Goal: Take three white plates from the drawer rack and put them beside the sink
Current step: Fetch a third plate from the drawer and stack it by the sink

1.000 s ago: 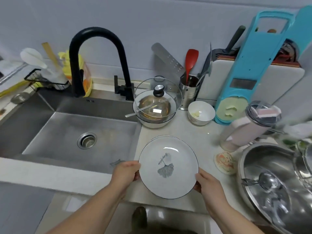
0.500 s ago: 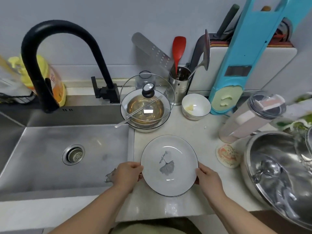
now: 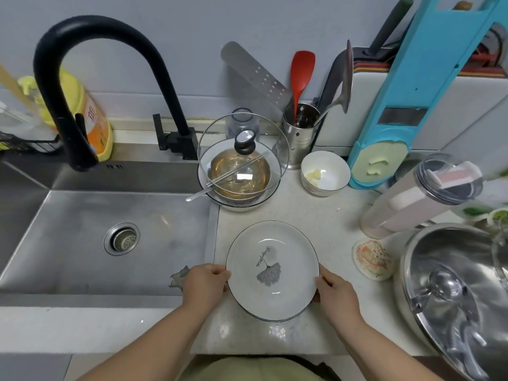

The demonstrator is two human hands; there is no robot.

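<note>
A white plate (image 3: 286, 259) with a thin dark rim and a grey leaf print lies low over the pale countertop (image 3: 324, 215), just right of the steel sink (image 3: 82, 215). My left hand (image 3: 204, 284) grips its left edge and my right hand (image 3: 336, 294) grips its right edge. Whether more plates are stacked beneath it cannot be told, and I cannot tell if it touches the counter. The drawer rack is out of view.
Behind the plate stands a bowl under a glass lid (image 3: 242, 160) with chopsticks, a small white bowl (image 3: 325, 173) and a utensil holder (image 3: 299, 133). A steel pot (image 3: 453, 292), a round coaster (image 3: 372, 259) and a lidded canister (image 3: 420, 196) crowd the right. A black faucet (image 3: 82, 78) arches over the sink.
The plate has moved down and forward from above the counter's front edge to low over the counter beside the sink, both hands still holding it. The view has shifted closer.
</note>
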